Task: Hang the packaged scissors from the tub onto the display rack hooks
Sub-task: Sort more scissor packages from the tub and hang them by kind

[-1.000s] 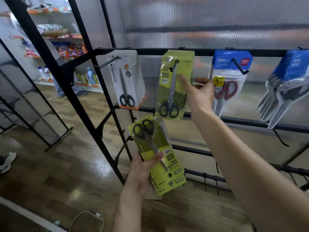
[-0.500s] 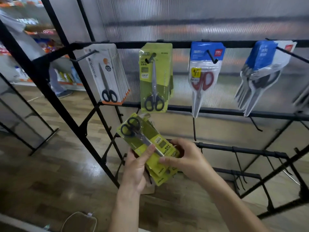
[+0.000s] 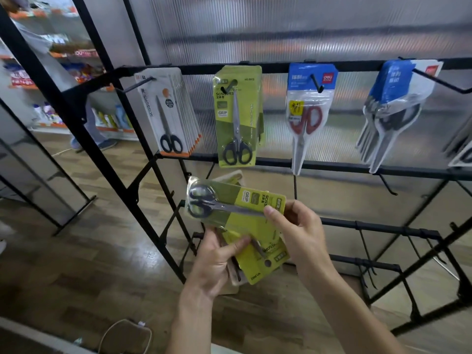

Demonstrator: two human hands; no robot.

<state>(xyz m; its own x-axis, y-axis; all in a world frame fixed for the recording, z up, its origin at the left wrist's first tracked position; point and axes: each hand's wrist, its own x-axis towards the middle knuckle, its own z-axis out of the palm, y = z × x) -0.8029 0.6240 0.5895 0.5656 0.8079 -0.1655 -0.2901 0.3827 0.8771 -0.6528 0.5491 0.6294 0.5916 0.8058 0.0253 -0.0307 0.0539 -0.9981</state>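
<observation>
Black display rack (image 3: 332, 164), green packs on hook (image 3: 228, 86). Left hand (image 3: 214, 264) clamps remaining green stack (image 3: 258, 254) below. Right hand (image 3: 298, 231) pinches top scissors pack (image 3: 229, 203), lying sideways. Step: peeling one off. Next: turn upright, thread hang-hole onto hook.

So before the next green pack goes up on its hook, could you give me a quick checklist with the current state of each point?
1. One pack separated from the stack: ok. The right hand pinches the top green pack at its header end, fanned away from the rest.
2. Remaining stack secure: ok, the left hand grips it from below.
3. Matching hook found: ok, the green packs' hook is on the top rail.
4. Room on that hook: cannot tell; several packs hang there already.
5. Pack orientation: not ok, it lies sideways with the handles to the left.
6. Hang hole visible: cannot tell, the fingers cover the header.
</observation>
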